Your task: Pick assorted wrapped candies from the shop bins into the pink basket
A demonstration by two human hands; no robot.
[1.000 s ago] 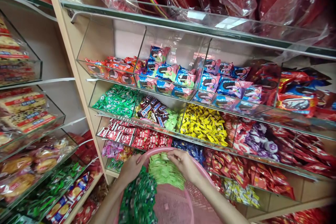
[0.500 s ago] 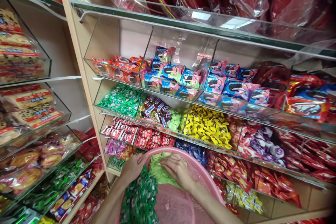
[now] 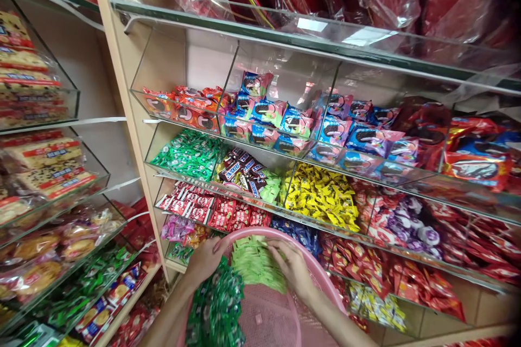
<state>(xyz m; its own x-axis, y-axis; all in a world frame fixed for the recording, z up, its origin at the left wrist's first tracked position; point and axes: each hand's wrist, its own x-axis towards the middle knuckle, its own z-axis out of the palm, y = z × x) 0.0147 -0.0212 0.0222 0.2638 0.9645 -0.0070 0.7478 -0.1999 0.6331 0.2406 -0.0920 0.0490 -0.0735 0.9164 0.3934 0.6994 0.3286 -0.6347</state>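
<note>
A pink plastic basket (image 3: 325, 276) with mesh walls is in front of me, at the bottom centre of the view. My left hand (image 3: 207, 257) is closed over its left rim. Inside lie a heap of dark green wrapped candies (image 3: 217, 303) on the left and a pile of light green wrapped candies (image 3: 256, 263) at the far side. At the right edge of the light green pile is my right hand (image 3: 293, 268), its fingers stretched loosely toward the candies, fingertips touching or just over them. I see nothing held in it.
Beyond the basket, clear shelf bins hold green candies (image 3: 189, 154), Snickers bars (image 3: 244, 171), yellow candies (image 3: 321, 195) and blue cookie packs (image 3: 264, 111). A glass shelf edge (image 3: 285, 38) runs above. More bins with wrapped crackers (image 3: 49, 157) stand on the left.
My right hand has moved right, from over the light green candies to their right edge, uncovering more of the pile. My left hand stays on the rim.
</note>
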